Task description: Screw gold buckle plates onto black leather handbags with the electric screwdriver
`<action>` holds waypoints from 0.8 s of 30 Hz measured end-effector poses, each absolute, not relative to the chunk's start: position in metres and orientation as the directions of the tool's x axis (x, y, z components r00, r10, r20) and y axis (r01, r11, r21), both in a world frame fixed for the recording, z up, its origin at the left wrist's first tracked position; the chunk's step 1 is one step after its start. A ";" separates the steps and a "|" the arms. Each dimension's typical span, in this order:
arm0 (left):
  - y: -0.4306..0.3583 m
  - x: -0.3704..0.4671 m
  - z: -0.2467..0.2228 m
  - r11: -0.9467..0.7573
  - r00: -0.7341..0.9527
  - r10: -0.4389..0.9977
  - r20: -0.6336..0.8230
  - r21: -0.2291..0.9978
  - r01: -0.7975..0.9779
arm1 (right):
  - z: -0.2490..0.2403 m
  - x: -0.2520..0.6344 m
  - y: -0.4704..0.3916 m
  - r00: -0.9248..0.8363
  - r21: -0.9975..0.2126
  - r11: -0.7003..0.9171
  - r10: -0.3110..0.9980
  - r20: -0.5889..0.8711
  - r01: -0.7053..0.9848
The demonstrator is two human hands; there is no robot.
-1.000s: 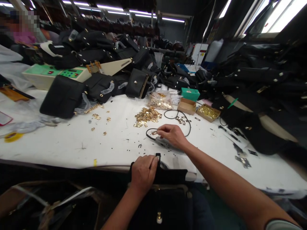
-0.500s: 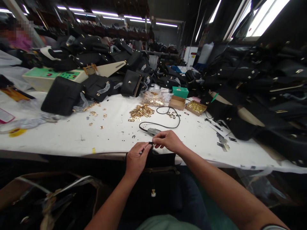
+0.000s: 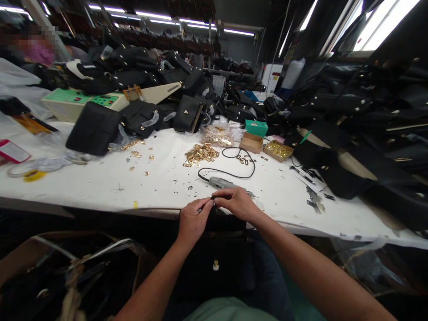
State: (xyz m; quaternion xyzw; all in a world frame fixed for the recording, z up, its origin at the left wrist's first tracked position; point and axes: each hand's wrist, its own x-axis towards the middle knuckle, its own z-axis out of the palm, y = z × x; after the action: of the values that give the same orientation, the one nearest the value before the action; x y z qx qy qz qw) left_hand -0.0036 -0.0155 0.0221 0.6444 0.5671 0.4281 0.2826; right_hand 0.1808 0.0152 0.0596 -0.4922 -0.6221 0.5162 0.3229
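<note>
A black handbag [image 3: 230, 261] with a small gold clasp [image 3: 216, 265] rests on my lap, below the table edge. My left hand [image 3: 193, 218] is closed, pinching a narrow black strap [image 3: 213, 198] just above the bag. From the other side, the thumb and fingers of my right hand [image 3: 234, 203] close on the same strap, with the fingertips of both hands meeting. A small shiny bit shows at my left fingers, too small to name. Just beyond my hands lies a grey corded power tool [image 3: 222, 182], its thin tip pointing right.
Gold metal fittings [image 3: 200, 154] are heaped on the white table [image 3: 160, 187]. Behind them are a plastic bag of fittings [image 3: 217, 135], a green box [image 3: 256, 128] and a cardboard box of gold parts [image 3: 278, 150]. Black bags [image 3: 95, 129] pile up around; metal plates [image 3: 314, 199] lie right.
My right hand has closed in on my left, so the fingertips now meet and cover more of the strap. The view has shifted slightly, and more of the power tool shows.
</note>
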 end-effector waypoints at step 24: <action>-0.015 -0.013 0.039 -0.003 0.087 0.996 -0.030 0.933 0.360 | 0.065 0.169 -0.001 -0.302 -0.937 0.102 0.953 -0.004 0.335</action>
State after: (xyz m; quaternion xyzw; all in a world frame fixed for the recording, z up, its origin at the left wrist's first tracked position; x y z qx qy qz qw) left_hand -0.0133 -0.0149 0.0386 0.6017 0.5632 0.3733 0.4259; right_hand 0.1691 -0.0011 0.0647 -0.4862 -0.6623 0.4610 0.3353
